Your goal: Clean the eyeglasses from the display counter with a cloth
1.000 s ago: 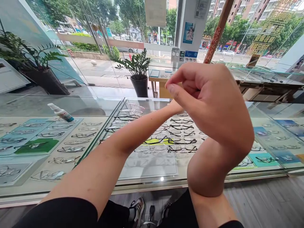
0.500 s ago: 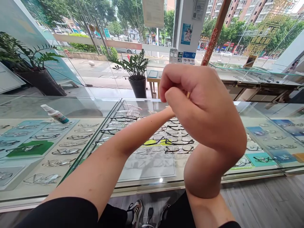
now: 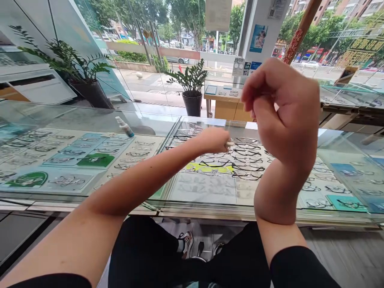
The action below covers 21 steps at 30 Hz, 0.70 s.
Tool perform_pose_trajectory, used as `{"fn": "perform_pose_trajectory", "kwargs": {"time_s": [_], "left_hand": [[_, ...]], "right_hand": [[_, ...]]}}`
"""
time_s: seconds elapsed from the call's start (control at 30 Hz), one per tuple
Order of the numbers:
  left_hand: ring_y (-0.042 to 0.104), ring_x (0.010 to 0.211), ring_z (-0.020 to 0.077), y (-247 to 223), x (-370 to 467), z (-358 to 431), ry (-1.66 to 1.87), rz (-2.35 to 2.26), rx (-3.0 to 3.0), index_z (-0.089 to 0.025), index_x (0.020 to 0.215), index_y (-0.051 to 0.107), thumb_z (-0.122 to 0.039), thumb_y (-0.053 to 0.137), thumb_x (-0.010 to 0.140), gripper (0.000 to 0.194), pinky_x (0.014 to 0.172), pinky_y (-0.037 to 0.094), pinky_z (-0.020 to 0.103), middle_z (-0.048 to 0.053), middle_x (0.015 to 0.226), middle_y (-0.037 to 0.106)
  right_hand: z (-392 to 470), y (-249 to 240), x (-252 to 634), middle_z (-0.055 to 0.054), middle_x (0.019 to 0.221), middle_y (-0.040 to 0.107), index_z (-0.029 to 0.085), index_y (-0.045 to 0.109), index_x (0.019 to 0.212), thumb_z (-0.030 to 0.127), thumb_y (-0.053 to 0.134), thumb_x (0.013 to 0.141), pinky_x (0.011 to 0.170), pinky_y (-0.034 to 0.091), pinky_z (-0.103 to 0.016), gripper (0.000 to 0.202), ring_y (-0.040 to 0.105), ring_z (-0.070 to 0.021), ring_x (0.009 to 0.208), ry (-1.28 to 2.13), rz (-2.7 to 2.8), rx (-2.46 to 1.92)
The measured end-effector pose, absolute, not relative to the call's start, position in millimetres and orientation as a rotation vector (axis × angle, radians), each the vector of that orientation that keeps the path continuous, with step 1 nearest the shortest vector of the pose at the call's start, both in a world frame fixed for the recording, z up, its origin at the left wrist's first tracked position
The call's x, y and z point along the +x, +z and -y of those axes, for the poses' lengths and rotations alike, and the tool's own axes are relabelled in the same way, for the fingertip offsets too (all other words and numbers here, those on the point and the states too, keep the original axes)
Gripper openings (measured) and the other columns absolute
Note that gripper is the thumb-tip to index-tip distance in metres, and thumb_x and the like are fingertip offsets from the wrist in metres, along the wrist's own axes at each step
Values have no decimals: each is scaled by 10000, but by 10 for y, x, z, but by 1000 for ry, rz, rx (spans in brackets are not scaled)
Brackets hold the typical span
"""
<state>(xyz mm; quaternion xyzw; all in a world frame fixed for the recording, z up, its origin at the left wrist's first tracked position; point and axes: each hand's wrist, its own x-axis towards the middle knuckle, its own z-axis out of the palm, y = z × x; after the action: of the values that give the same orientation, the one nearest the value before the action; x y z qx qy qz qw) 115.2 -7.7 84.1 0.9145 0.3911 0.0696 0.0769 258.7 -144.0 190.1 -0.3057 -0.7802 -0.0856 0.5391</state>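
Observation:
My left hand (image 3: 216,140) reaches out over the glass display counter (image 3: 207,192), its fingers curled together. Small pale tips show at its far side; I cannot tell whether they are fingertips or a held thing. My right hand (image 3: 288,108) is raised closer to the camera, bent at the wrist, with fingers and thumb curled inward. Whatever it may hold is hidden behind the fingers. Below both hands, several pairs of eyeglasses (image 3: 247,160) lie in rows inside the counter, some over a yellow-green sheet (image 3: 195,166).
A white spray bottle (image 3: 124,126) stands on the counter to the left. More eyeglasses (image 3: 90,160) lie in the left section, and others by a teal card (image 3: 345,203) on the right. A potted plant (image 3: 192,105) and a wooden table (image 3: 225,107) stand beyond, before the glass front.
The view has swung left and the counter appears shifted right. My left hand, earlier hidden behind the right, now shows apart from it. Both hands stay closed.

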Motion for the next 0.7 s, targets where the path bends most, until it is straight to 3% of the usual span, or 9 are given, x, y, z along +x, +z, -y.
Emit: {"fn": "perform_pose_trajectory", "kwargs": {"time_s": [0.07, 0.17, 0.3, 0.47, 0.57, 0.7], "left_hand": [[730, 858, 309, 761, 944, 274, -57, -1153, 2795, -210, 749, 800, -317, 797, 806, 121, 788, 480, 388, 105, 781, 762], [724, 860, 302, 599, 798, 435, -263, -1129, 2772, -215, 759, 785, -371, 807, 819, 168, 769, 457, 364, 107, 817, 780], [701, 793, 283, 402, 791, 401, -110, -1075, 2664, -221, 668, 752, -299, 859, 755, 158, 756, 432, 348, 83, 738, 744], [613, 605, 220, 341, 743, 308, -3, -940, 2595, -236, 596, 741, -226, 854, 701, 155, 647, 378, 335, 36, 620, 694], [645, 587, 199, 441, 549, 238, 20, -797, 2496, -248, 658, 801, -285, 885, 686, 96, 591, 400, 304, 14, 645, 731], [640, 593, 177, 634, 163, 39, 285, -549, 2189, -223, 747, 854, -434, 949, 703, 235, 569, 438, 276, 38, 680, 740]], "right_hand": [[1460, 1871, 2528, 23, 854, 635, 241, 663, 962, -1, 567, 918, 716, 481, -330, 264, 647, -167, 783, -186, 1811, -702], [1460, 1801, 2484, 13, 854, 685, 247, 723, 1000, 132, 569, 1038, 730, 484, -349, 195, 601, -156, 716, -220, 1800, -734], [1440, 1625, 2504, -5, 880, 742, 250, 766, 1037, 181, 586, 1051, 719, 464, -359, 193, 540, -154, 666, -224, 1829, -810], [1433, 1373, 2635, 17, 747, 643, 250, 774, 1036, 250, 587, 1064, 658, 387, -333, 189, 493, -150, 618, -114, 1826, -984], [1387, 1229, 2734, 38, 674, 537, 247, 712, 1019, 323, 527, 1105, 630, 343, -328, 217, 436, -153, 582, 17, 1805, -1082], [1189, 991, 2778, 8, 683, 537, 254, 557, 822, 580, 452, 1126, 645, 324, -340, 458, 460, -173, 624, 44, 1733, -1211]]}}
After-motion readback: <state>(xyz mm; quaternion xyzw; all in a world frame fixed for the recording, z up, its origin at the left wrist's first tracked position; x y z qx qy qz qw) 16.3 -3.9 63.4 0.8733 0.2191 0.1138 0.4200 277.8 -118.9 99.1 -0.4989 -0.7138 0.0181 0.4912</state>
